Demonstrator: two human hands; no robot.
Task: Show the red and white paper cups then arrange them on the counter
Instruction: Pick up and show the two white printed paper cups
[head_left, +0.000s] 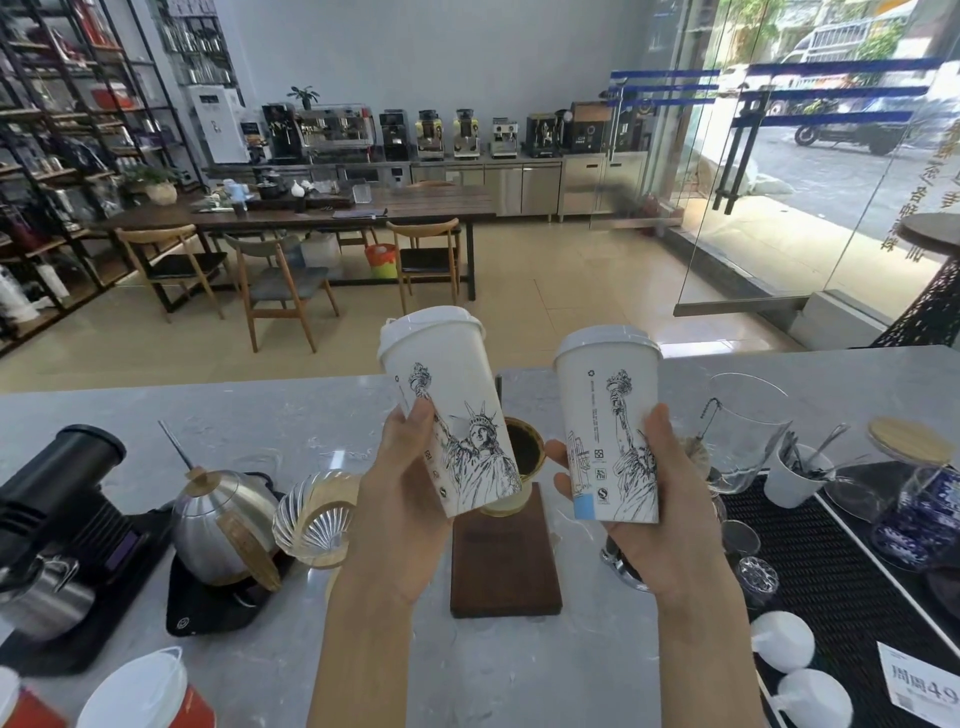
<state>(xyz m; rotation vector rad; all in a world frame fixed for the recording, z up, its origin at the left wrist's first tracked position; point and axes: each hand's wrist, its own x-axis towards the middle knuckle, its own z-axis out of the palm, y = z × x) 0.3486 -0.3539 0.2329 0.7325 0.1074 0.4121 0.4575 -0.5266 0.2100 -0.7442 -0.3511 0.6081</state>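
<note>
- Left hand (402, 486): wrapped around the lower half of the left white cup (449, 410), thumb on the near side over the printed statue drawing; the cup is lidded, tilted with its top leaning left, and held clear above the counter (270, 410).
- Right hand (670, 509): closed around the base of the right white cup (610, 426), thumb on the right flank, fingers curled round the left side; this cup stands nearly upright, also lidded and in the air.
- Relation: the two white cups are near each other but apart, above a dark wooden stand (504, 561) that carries a pour-over dripper (522, 452).
- Red cups (140, 693): two lidded red ones sit at the lower left edge of the counter, untouched by either hand.
- Step in hand, as judged: showing the white pair, placement not yet begun.
- Doing it well: keep the printed faces turned toward the viewer, level the left cup, and grip lightly so the paper walls do not buckle.
- Placement advice: pick bare marble left of the stand, away from the kettle (223, 525) and the glass pitcher (745, 431); lower each cup flat on its base.
</note>
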